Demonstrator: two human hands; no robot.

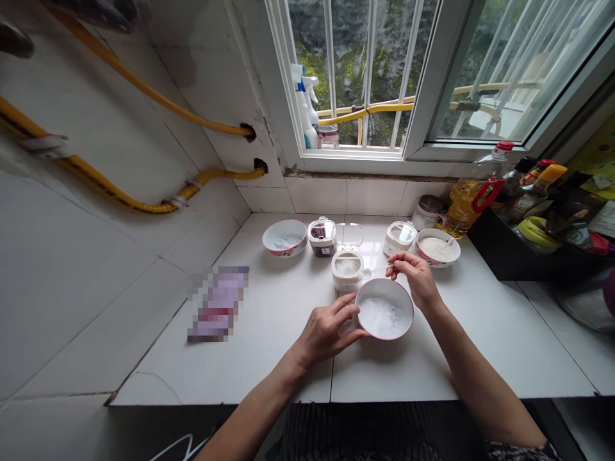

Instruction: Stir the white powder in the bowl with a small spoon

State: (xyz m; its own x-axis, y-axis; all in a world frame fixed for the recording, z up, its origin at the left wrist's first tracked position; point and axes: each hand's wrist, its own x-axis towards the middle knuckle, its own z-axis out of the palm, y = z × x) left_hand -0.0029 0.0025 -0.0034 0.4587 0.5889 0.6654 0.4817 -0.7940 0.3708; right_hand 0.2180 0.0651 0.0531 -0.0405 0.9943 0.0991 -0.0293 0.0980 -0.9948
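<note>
My left hand (331,328) grips the left rim of a white bowl (384,309) with a pink edge, which is tilted and holds a white substance. My right hand (414,276) pinches the thin handle of a small white spoon (368,273); its bowl end is beside an open square container (348,266) of white grains, just behind the bowl. The container's clear lid (348,235) stands raised.
Behind are a flowered bowl (284,239), a jar with dark contents (321,237), a lidded container (400,237) and a bowl of pale powder (438,248). An oil bottle (464,198) and a black box (504,250) stand right. A pixelated purple item (221,304) lies left.
</note>
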